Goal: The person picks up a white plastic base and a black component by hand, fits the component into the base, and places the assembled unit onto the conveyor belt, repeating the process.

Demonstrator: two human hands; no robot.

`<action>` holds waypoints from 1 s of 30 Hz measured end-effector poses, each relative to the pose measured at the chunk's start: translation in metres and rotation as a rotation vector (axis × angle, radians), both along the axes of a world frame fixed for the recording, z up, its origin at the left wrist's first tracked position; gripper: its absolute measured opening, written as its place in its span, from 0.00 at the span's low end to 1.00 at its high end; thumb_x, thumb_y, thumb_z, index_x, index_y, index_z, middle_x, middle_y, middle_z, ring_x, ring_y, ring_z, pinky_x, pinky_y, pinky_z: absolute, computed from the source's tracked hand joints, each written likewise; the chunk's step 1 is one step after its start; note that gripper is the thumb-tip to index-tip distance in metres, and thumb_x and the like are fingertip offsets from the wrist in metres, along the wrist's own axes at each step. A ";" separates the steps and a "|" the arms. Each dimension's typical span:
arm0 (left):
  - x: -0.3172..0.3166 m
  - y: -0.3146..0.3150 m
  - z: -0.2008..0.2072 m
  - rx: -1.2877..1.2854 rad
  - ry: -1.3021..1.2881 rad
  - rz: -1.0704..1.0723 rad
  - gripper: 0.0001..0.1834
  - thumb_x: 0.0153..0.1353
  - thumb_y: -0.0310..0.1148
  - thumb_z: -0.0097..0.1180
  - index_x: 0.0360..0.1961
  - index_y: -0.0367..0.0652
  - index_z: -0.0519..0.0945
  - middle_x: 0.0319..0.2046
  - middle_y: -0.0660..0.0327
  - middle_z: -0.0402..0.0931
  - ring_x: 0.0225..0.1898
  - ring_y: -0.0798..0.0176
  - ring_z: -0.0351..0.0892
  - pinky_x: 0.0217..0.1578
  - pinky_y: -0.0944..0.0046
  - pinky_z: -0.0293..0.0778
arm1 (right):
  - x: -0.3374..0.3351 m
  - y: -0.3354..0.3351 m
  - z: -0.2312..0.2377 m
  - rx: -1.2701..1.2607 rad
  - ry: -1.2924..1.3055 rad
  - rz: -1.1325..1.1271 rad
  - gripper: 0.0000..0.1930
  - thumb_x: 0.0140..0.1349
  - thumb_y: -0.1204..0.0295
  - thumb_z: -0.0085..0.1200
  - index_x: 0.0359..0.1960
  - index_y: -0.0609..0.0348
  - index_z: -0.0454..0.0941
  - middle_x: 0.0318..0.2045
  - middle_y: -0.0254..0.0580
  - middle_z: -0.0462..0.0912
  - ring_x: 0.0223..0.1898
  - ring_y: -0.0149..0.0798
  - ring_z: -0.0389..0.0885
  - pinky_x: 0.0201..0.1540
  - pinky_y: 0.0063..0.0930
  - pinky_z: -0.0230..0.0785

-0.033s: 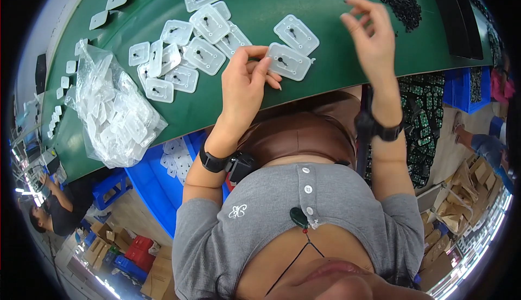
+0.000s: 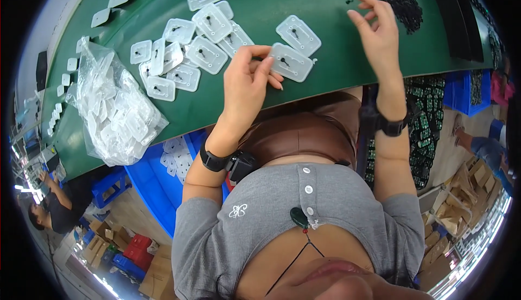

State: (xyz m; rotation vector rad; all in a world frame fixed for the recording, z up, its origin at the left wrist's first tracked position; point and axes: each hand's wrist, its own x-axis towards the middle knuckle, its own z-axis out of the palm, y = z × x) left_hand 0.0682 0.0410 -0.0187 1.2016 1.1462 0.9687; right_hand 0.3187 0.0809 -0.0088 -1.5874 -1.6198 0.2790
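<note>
My left hand (image 2: 247,80) pinches the left edge of a translucent white plastic plate (image 2: 293,63), with thumb and fingers closed on it. A small black part sits in the middle of this plate. Just beyond it, partly overlapped, lies a similar plate (image 2: 298,35) with its own black part. My right hand (image 2: 377,31) is raised over the table to the right, thumb and forefinger apart, holding nothing visible. Beside its fingertips is a tiny black piece (image 2: 349,1). A pile of small black parts (image 2: 399,1) lies just to the right of that hand.
Several loose plates (image 2: 205,55) are heaped on the green table (image 2: 255,7). A clear bag (image 2: 116,107) full of plates rests at its left front edge. A black tray (image 2: 456,18) stands at right. Blue bins (image 2: 154,183) and green circuit boards (image 2: 426,121) are below table level.
My right hand has shifted slightly right, and the tiny black piece that was at its fingertip now shows apart from it. The left hand keeps its pinch; the whole view has shifted slightly.
</note>
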 end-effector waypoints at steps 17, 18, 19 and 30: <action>-0.182 -0.001 0.049 0.627 0.993 0.723 0.08 0.55 0.20 0.50 0.37 0.40 0.77 0.36 0.53 0.73 0.39 0.47 0.74 0.38 0.54 0.72 | 0.068 0.026 -0.054 -0.071 0.081 0.005 0.09 0.66 0.71 0.51 0.42 0.65 0.73 0.35 0.35 0.77 0.37 0.28 0.75 0.42 0.19 0.67; -0.218 -0.001 0.044 0.596 1.218 0.752 0.11 0.54 0.21 0.52 0.39 0.43 0.78 0.39 0.55 0.74 0.41 0.49 0.74 0.39 0.55 0.72 | 0.061 0.024 -0.049 -0.077 0.067 -0.020 0.09 0.66 0.71 0.51 0.42 0.64 0.74 0.36 0.34 0.78 0.35 0.26 0.74 0.41 0.18 0.67; -0.248 -0.003 0.039 0.557 1.441 0.773 0.15 0.52 0.22 0.53 0.42 0.47 0.79 0.41 0.57 0.74 0.43 0.50 0.73 0.41 0.57 0.73 | 0.056 0.024 -0.044 -0.074 0.068 -0.015 0.09 0.66 0.71 0.51 0.42 0.64 0.74 0.36 0.34 0.78 0.35 0.26 0.74 0.41 0.18 0.67; -0.333 -0.009 0.043 0.619 1.844 0.163 0.29 0.50 0.19 0.50 0.53 0.58 0.76 0.52 0.59 0.72 0.50 0.56 0.72 0.44 0.59 0.74 | 0.056 0.025 -0.044 -0.066 0.200 -0.001 0.09 0.64 0.73 0.54 0.42 0.64 0.77 0.34 0.31 0.78 0.32 0.22 0.72 0.37 0.15 0.66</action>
